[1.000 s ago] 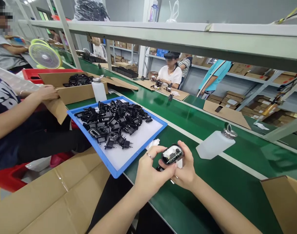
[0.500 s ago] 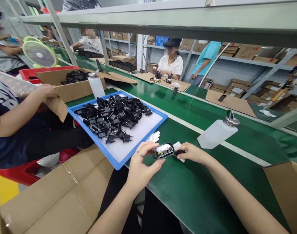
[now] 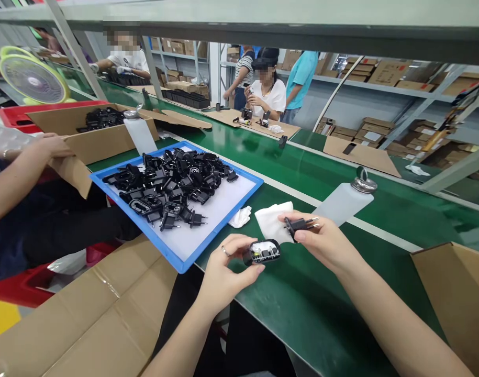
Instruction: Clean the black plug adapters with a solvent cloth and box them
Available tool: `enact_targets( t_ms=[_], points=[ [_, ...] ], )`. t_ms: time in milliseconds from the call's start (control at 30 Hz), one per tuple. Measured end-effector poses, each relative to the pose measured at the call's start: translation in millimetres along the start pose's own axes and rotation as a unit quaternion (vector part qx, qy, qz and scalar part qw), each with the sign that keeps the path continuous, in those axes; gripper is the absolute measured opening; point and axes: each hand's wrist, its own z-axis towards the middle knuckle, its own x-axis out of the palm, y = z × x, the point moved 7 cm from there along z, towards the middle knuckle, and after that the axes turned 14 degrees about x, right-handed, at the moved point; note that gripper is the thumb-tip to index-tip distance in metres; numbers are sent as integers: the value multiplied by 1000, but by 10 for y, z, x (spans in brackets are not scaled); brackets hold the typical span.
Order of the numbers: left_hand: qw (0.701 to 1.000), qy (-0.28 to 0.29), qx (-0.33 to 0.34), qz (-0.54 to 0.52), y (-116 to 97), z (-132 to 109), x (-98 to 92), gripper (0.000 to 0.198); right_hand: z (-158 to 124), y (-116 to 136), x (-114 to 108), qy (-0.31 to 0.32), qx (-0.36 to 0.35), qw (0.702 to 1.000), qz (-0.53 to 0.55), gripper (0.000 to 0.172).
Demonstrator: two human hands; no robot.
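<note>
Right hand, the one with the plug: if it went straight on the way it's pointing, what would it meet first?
Most likely the white cloth, just past the fingertips of the right hand holding the black plug. The depth is unclear, so they may already be touching.

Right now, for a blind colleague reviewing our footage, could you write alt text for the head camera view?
A person's left hand pinches a black oval plug housing with exposed electronics, while the right hand holds a black two-pin plug insert above a green conveyor belt. Nearby lie a white cloth and a blue plastic tray heaped with black plug parts.
</note>
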Motion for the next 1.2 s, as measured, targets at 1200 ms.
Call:
enact_targets(
  t_ms=[1200],
  points=[
    [989, 14, -56, -139, 1, -164, -27, 28, -174, 205, 496, 227, -59, 970, -57, 29]
  ],
)
